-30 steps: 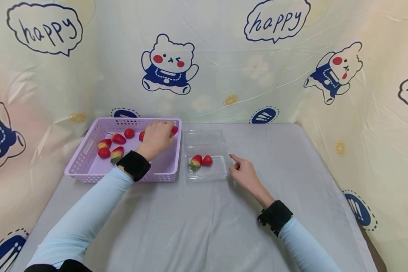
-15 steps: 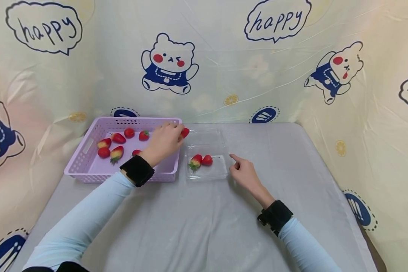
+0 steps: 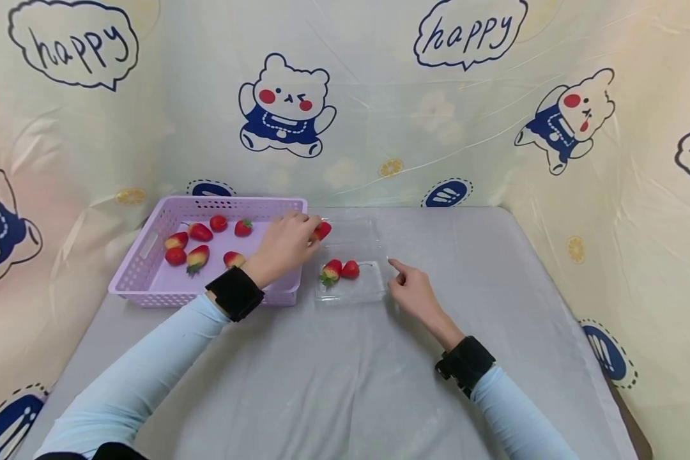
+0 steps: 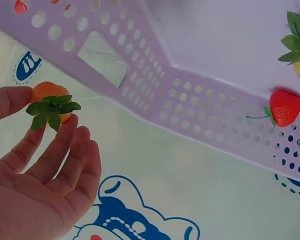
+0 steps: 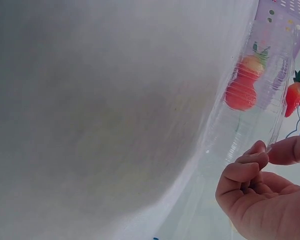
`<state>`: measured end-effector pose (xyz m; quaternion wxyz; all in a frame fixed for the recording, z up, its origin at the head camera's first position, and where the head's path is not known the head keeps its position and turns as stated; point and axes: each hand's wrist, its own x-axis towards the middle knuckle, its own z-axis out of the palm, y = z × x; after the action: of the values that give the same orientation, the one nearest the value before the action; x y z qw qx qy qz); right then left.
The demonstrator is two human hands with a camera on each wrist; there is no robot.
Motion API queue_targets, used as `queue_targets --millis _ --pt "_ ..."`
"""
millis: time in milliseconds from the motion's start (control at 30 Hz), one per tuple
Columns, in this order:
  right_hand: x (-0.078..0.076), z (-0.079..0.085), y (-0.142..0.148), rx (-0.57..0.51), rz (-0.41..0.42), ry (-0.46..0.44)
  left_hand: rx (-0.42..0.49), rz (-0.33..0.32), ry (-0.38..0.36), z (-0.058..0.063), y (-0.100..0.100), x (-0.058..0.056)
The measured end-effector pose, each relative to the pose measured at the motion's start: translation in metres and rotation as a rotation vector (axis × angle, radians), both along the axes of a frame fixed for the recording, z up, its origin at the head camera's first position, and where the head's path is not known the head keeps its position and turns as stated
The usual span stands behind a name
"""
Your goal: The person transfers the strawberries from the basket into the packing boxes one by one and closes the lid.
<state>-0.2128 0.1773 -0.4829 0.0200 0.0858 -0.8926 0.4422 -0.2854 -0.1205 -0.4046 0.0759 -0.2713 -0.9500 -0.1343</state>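
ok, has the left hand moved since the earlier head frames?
Yes: rightward. Against the purple basket, the left hand has shifted toward the right rim, and the strawberry it pinches now shows beyond that rim.

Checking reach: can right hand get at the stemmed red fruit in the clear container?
Likely yes: the right hand pinches the clear container near the stemmed red fruit, and the lid is open, leaving access.

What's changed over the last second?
The left hand has moved rightward, carrying a strawberry from the purple basket past its right rim, over the clear container. The right hand still pinches the container's edge; the two red fruits inside haven't moved.
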Motion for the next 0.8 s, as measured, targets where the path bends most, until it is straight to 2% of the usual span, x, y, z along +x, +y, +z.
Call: queue_targets --millis 300,467,800 --pt "0.000 0.002 0.000 0.002 0.000 -0.013 -0.037 -0.055 -0.002 -0.006 0.011 0.007" --pt "0.000 0.002 0.000 0.002 -0.004 -0.012 -0.031 -0.081 0.026 -0.012 0.016 0.011" --pt "0.001 0.001 0.000 0.004 -0.001 -0.012 -0.028 -0.185 0.033 -0.017 0.021 0.019"
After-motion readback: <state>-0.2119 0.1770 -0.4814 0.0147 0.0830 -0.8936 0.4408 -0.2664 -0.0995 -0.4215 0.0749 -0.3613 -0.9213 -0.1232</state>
